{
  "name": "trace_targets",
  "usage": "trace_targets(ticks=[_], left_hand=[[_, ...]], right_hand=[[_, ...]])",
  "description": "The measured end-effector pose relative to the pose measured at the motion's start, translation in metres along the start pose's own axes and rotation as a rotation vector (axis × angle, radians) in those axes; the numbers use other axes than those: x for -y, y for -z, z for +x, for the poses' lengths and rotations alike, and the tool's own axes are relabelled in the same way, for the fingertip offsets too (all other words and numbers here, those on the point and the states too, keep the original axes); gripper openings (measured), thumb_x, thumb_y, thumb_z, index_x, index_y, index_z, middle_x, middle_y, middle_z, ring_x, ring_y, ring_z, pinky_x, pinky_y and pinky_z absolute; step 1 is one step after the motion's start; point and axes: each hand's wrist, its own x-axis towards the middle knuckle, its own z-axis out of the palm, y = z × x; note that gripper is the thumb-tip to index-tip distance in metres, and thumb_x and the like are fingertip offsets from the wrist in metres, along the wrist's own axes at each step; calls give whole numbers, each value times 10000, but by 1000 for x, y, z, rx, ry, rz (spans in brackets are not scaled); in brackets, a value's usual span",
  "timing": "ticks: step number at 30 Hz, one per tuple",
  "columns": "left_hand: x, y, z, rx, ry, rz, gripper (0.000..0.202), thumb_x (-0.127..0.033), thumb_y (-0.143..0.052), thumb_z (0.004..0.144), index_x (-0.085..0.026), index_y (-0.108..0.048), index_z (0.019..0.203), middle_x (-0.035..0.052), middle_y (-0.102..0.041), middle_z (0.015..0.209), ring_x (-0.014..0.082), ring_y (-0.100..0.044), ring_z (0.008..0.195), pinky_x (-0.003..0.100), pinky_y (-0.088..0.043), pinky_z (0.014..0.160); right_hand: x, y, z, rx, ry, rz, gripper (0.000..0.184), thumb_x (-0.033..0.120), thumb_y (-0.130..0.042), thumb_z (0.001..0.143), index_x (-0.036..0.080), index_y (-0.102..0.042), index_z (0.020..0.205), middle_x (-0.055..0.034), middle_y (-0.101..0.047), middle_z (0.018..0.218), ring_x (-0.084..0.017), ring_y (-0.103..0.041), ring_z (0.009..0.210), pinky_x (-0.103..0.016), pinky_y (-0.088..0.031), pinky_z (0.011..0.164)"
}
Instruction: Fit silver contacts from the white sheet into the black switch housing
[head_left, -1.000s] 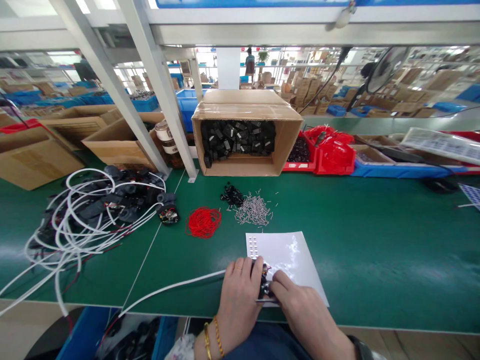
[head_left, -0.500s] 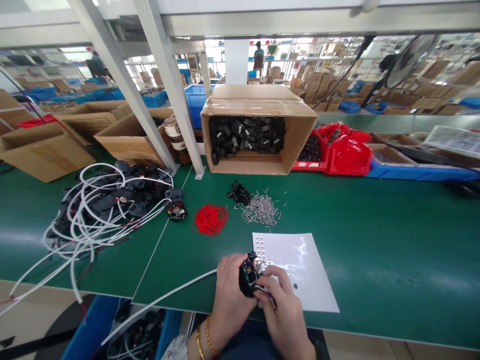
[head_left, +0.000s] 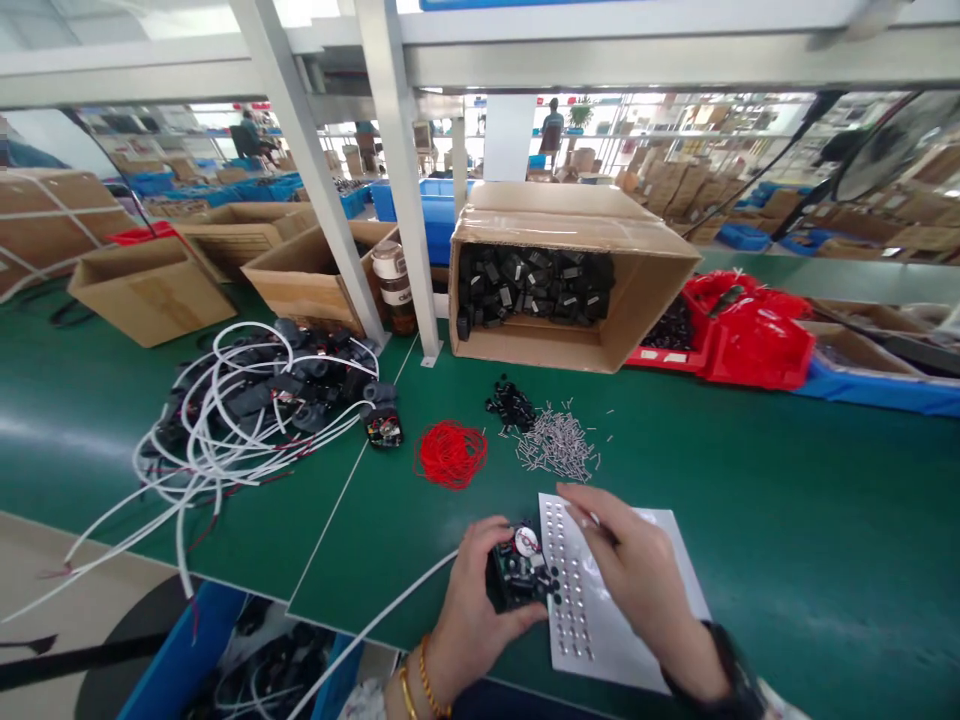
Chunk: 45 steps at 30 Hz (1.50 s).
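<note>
My left hand [head_left: 480, 600] grips an open black housing [head_left: 496, 580] whose circuit board [head_left: 523, 575] and round white part [head_left: 526, 541] face up. From the housing a white cable [head_left: 390, 606] runs down to the left. My right hand [head_left: 637, 560] hovers over the upper part of a white sheet [head_left: 675, 530] bearing rows of small silvery dots. Its fingers are drawn together; whatever lies between them is too small to make out. Just beyond the fingertips is a pile of small metal pins [head_left: 559, 443], beside small black pieces [head_left: 511, 404] and a bundle of red wires [head_left: 451, 454].
Left of me lies a heap of black housings with white cables [head_left: 255, 400]. At the back stand a cardboard box of black parts [head_left: 577, 345], red bins [head_left: 757, 345], a bottle [head_left: 394, 290] and a metal post [head_left: 405, 180]. A blue crate [head_left: 169, 650] sits below the table edge.
My right hand has left the housing and moved up and right over the sheet. The housing, still in my left hand, shows more of its board. The camera view has shifted left.
</note>
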Motion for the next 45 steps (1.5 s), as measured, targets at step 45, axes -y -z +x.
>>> trace_targets(ticks=[45], left_hand=[[-2, 2, 9, 1, 177, -1, 476, -255, -669, 668, -207, -439, 1081, 114, -533, 1182, 298, -547, 1087, 514, -440, 944]], right_hand=[[-135, 89, -42, 224, -430, -592, 152, 213, -466, 901, 212, -463, 749, -30, -603, 683, -202, -581, 591, -265, -308, 492]])
